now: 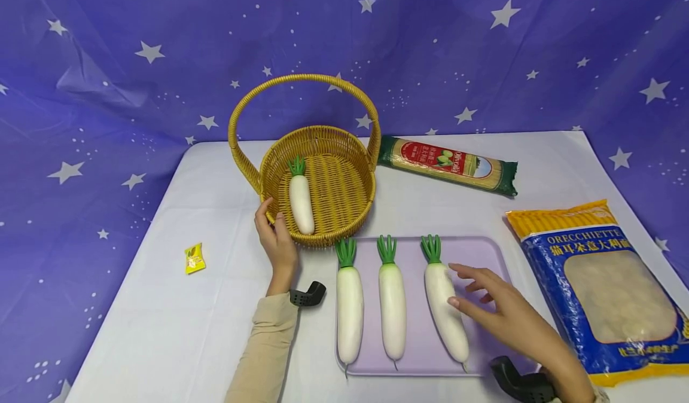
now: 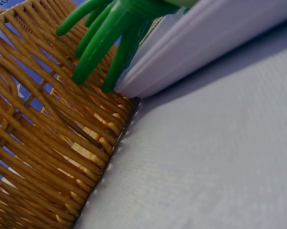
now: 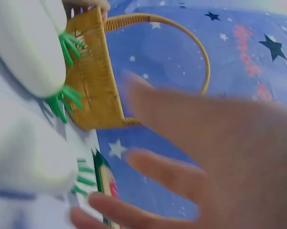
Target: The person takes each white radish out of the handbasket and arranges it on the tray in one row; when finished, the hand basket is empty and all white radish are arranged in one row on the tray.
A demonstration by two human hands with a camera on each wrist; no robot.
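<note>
A yellow wicker basket (image 1: 317, 238) with a tall arched handle stands at the back, and one white radish (image 1: 301, 204) with green leaves lies inside it. My left hand (image 1: 277, 244) holds the basket's near-left rim; the left wrist view shows the wicker wall but not the fingers. Three more white radishes lie side by side on a lilac tray (image 1: 371, 364): a left one (image 1: 350, 316), a middle one (image 1: 393, 313) and a right one (image 1: 445, 313). My right hand (image 1: 500, 307), fingers spread and holding nothing, hovers at the right radish's side.
A blue and yellow bag of orecchiette (image 1: 608, 295) lies right of the tray. Behind the tray is a long pasta packet (image 1: 447, 162) with green ends. A small yellow wrapped sweet (image 1: 195, 258) sits on the white tablecloth (image 1: 177, 319) at left.
</note>
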